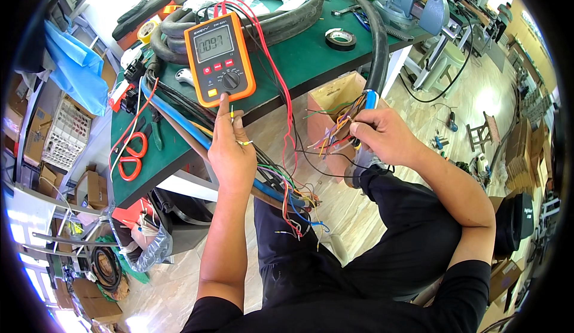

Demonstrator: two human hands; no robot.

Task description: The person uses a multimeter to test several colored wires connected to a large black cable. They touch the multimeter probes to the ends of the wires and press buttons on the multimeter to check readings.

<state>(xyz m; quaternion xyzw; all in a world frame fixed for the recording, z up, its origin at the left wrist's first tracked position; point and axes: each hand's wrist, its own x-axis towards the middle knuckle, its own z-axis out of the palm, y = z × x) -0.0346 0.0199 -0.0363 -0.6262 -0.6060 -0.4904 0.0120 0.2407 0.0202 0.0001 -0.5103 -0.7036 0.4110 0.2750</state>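
Note:
My left hand [233,159] has its index finger at the lower edge of an orange-and-grey meter [218,58] with a lit display, while its other fingers grip a small yellow-tipped lead [244,143]. Red and black leads [281,87] run from the meter's top. My right hand [376,132] pinches a thin wire among multicoloured wires [335,129] fanning from a thick black cable [378,64] with a blue sleeve [371,98]. Blue cable [185,123] with bundled loose wire ends [293,201] hangs over the bench edge in front of my left hand and across my legs.
The green bench [299,64] carries coiled black hose [299,22], black tape [340,39], red-handled scissors [133,153] and a vise [406,10]. Below stand an open carton [327,96] and a lined bin [149,249]. A stool [442,70] and another person [501,22] are at right.

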